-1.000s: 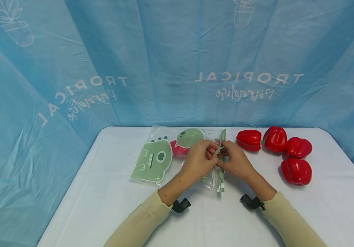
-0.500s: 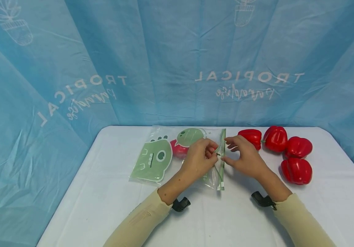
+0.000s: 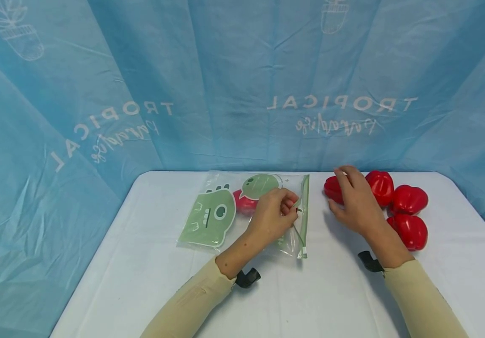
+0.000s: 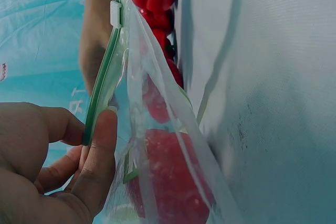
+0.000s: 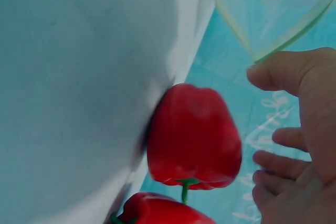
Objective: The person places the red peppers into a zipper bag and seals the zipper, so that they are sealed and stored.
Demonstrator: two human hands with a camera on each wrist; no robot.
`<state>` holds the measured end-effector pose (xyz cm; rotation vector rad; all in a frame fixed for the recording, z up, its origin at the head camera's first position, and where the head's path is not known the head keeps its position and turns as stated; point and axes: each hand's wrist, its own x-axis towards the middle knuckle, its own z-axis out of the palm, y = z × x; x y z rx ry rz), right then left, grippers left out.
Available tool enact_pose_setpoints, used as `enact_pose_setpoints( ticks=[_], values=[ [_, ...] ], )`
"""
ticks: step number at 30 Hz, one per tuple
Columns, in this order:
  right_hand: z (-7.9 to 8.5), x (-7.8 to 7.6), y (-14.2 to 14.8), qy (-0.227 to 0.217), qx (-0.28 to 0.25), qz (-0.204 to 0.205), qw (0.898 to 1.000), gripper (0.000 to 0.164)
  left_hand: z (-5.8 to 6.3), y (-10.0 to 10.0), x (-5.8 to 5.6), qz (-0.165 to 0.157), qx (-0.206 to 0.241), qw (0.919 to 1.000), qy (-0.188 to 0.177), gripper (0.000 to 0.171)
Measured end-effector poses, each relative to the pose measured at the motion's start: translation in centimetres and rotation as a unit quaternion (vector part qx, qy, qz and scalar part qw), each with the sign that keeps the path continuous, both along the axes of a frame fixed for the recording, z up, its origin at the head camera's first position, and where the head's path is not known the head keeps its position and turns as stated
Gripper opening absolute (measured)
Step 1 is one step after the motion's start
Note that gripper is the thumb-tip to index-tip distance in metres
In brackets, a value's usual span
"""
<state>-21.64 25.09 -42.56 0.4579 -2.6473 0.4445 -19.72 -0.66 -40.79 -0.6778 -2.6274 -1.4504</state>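
Observation:
A clear zip bag [image 3: 206, 220] with green cartoon prints lies on the white table, a red bell pepper [image 4: 170, 177] inside it. My left hand [image 3: 271, 213] pinches the green-edged rim of the bag's mouth between thumb and fingers, lifting that side so the mouth gapes. A white slider [image 4: 115, 14] sits at one end of the green zip. My right hand [image 3: 354, 202] is spread over the leftmost loose bell pepper [image 5: 194, 137], partly covering it in the head view. In the right wrist view its thumb and fingers are apart, beside that pepper, with nothing between them.
Several more red bell peppers [image 3: 409, 200] stand close together at the right of the table [image 3: 293, 300]. A blue printed curtain [image 3: 234, 84] hangs behind the table's back edge.
My right hand has left the bag's mouth and moved right to the nearest loose pepper, its fingers spreading. The left hand keeps its pinch on the bag's rim.

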Motion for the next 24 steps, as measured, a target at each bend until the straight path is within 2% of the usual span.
enact_pose_setpoints(
  ticks=[4, 10, 24],
  values=[
    [-0.39, -0.06, 0.42, -0.022, 0.015, -0.016, 1.000, 0.117, 0.02, 0.01, -0.02, 0.001, -0.001, 1.0000, -0.005, 0.019],
    [-0.82, -0.15, 0.72, -0.058, 0.044, -0.033, 0.997, 0.113, -0.04, 0.01, -0.09, 0.003, -0.006, 1.0000, -0.006, 0.020],
    [-0.10, 0.19, 0.89, -0.142, 0.028, -0.044, 0.988, 0.109, -0.24, 0.03, -0.08, 0.005, -0.009, 0.9999, -0.009, 0.020]
  ],
)
